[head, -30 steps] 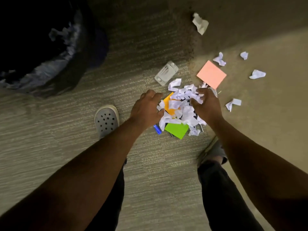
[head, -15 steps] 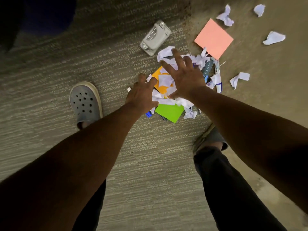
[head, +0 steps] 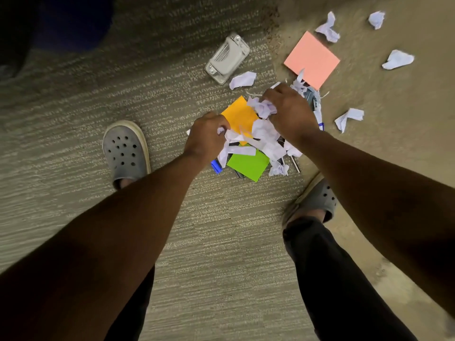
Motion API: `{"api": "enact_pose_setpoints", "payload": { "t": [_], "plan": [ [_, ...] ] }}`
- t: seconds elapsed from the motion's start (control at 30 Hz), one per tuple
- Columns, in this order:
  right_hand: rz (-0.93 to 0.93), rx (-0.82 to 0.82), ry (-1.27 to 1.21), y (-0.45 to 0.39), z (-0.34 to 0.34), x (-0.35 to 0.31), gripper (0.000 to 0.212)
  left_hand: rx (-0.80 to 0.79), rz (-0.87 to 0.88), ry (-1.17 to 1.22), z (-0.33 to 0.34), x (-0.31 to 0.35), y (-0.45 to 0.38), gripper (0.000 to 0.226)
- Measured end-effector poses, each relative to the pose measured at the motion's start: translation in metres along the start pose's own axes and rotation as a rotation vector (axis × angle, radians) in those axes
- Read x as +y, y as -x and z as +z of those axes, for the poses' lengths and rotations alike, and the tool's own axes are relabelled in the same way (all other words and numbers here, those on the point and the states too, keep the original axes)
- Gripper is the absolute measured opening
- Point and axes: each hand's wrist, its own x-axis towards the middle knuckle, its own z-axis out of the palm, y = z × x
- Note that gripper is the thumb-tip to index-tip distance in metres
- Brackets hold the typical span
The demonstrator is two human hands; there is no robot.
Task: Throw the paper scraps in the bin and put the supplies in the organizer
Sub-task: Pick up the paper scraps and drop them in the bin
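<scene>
the paper scraps (head: 261,141) lie heaped on the carpeted floor (head: 197,230) between the two hands, over an orange note pad (head: 240,114) and a green note pad (head: 248,164). they look very light, soft and crumpled, so they should squash easily and slip loose from a slack grip; best gathered from both sides and squeezed into one wad, taking care not to scoop up the pads or the pens under them.

the left hand (head: 205,141) comes in from the near left, knuckles up, its fingers curled round the strips at the heap's left edge. the right hand (head: 289,112) reaches over the far right side, its fingers closed on a crumpled clump. both forearms stretch straight down towards the floor.

beyond the right fingers lies a pink note pad (head: 312,59), and further left a grey metal hole punch (head: 227,59). loose scraps lie well apart to the right. the bin is not clearly visible.
</scene>
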Motion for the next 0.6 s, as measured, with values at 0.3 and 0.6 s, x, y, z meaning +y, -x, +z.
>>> {"api": "enact_pose_setpoints", "payload": {
  "t": [0.3, 0.6],
  "plan": [
    [0.182, 0.261, -0.304, 0.030, -0.067, -0.048, 0.031, 0.125, -0.315, 0.497, -0.077, 0.047, 0.031, 0.029],
    [0.321, 0.323, -0.874, 0.012, -0.182, -0.176, 0.027, 0.417, -0.284, 0.842, -0.234, 0.099, 0.064, 0.025]
  ]
}}
